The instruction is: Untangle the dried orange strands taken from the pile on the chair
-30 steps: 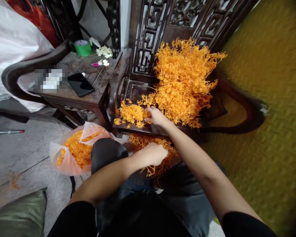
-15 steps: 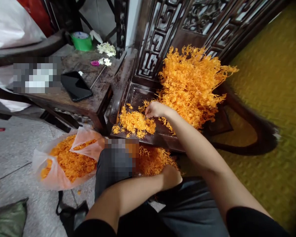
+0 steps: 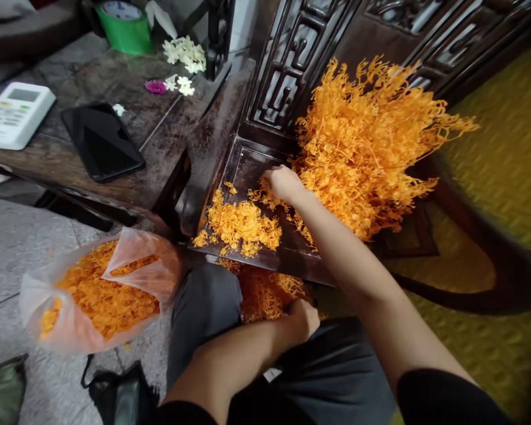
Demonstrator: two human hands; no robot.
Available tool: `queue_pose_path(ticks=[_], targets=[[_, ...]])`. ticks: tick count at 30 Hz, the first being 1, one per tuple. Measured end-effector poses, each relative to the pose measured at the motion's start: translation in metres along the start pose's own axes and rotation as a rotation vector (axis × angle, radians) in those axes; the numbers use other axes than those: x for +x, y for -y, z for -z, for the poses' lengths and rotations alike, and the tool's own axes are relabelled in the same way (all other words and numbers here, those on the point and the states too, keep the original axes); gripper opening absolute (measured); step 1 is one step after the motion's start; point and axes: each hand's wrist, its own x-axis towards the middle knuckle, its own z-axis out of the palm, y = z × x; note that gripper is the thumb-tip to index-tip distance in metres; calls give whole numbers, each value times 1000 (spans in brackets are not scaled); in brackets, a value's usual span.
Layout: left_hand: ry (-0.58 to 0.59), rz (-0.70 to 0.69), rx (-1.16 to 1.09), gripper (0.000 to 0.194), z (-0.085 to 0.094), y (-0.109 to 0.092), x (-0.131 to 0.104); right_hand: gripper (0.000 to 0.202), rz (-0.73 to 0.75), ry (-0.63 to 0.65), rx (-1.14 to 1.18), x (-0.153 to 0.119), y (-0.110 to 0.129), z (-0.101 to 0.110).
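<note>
On the dark wooden seat (image 3: 265,154), my right hand (image 3: 284,183) is closed, fingertips pinched at thin orange flower sprigs (image 3: 265,198). A small loose pile of orange blossoms (image 3: 243,227) lies just in front of it. Behind my right wrist a large bushy heap of orange flower sprays (image 3: 363,147) leans against the carved backrest. Lower down, over my lap, my left hand (image 3: 305,319) is curled into a fist against a bunch of orange flower sprays (image 3: 269,295) below the seat's edge. Its fingertips are mostly hidden.
An open plastic bag (image 3: 146,260) full of orange blossoms sits on the floor at left. The side table (image 3: 159,159) carries a phone (image 3: 102,141), a white remote (image 3: 15,115), green tape (image 3: 126,29), white flowers (image 3: 186,54) and a thin stick (image 3: 159,125). A black strapped item (image 3: 124,392) lies below.
The camera has moved closer, so the table and bag shift left and look larger. My right hand stays by the small pile; my left fist remains at the lower bunch.
</note>
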Motion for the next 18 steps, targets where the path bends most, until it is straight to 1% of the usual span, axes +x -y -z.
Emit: queue_pose_path(ticks=[2,3,5,7,9,12,14,15,18], targets=[[-30,-36,-8,23,2,1,6,25,-51,82,-138,21,-5,-6],[-53,-59,-10,24,3,2,9,22,-77,100,-166,28,-7,-8],[-108,-98,-6,26,5,3,12,19,-106,109,-174,32,-14,-8],[-138,-121,7,27,4,4,13,22,-137,83,-189,31,-21,-2],[-131,-134,26,26,0,7,10,30,-183,4,-171,29,-28,7],[-88,-128,76,20,-10,14,5,37,-313,-207,-39,26,-37,22],[-64,-127,123,14,-16,20,1,36,-402,-354,72,24,-42,33],[-62,-138,145,15,-18,23,-1,35,-436,-415,116,22,-45,38],[-121,-218,201,17,-22,27,-7,30,-503,-545,201,12,-54,57]])
